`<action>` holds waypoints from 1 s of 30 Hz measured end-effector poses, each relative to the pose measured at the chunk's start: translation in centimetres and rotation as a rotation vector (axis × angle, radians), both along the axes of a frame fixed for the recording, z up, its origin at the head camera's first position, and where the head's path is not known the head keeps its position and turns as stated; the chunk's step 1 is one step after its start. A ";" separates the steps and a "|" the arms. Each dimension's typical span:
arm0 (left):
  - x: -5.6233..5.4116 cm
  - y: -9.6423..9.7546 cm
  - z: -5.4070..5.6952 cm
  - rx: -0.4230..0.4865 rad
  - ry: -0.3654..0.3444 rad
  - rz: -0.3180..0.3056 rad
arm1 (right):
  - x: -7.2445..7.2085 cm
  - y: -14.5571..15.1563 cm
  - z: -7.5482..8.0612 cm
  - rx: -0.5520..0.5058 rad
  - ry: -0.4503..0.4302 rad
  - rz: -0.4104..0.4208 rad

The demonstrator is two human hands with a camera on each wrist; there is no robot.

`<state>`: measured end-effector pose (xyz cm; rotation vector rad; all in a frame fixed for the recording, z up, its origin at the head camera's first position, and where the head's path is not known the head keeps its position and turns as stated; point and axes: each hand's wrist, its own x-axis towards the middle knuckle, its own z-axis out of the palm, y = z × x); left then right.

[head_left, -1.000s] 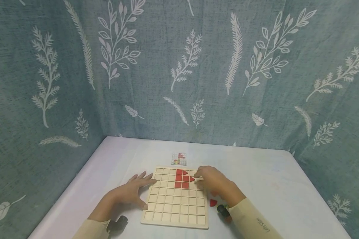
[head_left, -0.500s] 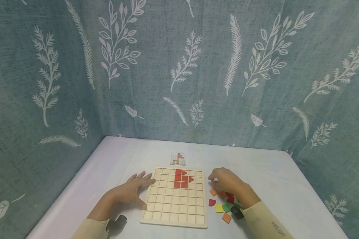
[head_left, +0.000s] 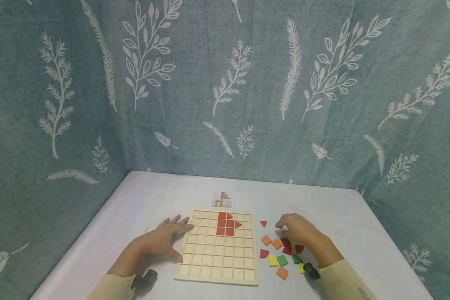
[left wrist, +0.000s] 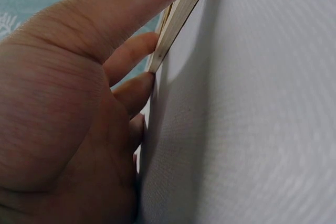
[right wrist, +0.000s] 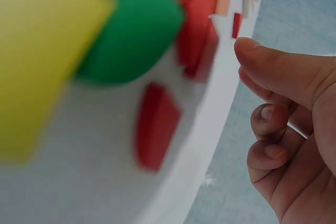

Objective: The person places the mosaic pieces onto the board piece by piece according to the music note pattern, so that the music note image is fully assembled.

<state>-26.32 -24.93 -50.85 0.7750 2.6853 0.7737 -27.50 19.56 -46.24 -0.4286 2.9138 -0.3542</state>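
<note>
My left hand point(head_left: 162, 241) has its fingers spread and touches the left edge of the wooden grid board point(head_left: 218, 263). In the left wrist view its thumb and fingers lie against the side of the board point(left wrist: 181, 17). Red square tiles point(head_left: 221, 223) and two red triangles point(head_left: 238, 224) sit in the board's upper cells. My right hand point(head_left: 300, 229) hovers over the table right of the board, fingers loosely bent and holding nothing. A loose red triangle point(head_left: 263, 223) lies just left of its fingertips. In the right wrist view, a red piece point(right wrist: 237, 25) shows beyond the thumb.
Loose tiles lie right of the board: orange squares point(head_left: 282, 273), a yellow square point(head_left: 273, 261), a green square point(head_left: 282, 260), red rounded pieces point(head_left: 264, 253) and others. A small printed pattern card point(head_left: 221, 199) lies behind the board. Patterned cloth point(head_left: 195, 83) hangs behind the white table point(head_left: 165, 187).
My right hand has moved from over the board's upper right to the right. A loose red triangle and more tiles have come into sight. The left hand stays at the board.
</note>
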 end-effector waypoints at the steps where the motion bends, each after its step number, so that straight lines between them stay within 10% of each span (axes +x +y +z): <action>1: 0.0 0.0 0.0 0.001 -0.001 -0.005 | 0.2 0.3 -0.1 0.002 -0.001 0.001; 30: 0.1 0.0 0.2 0.013 0.001 -0.028 | 0.9 2.0 -1.0 -0.064 -0.077 0.012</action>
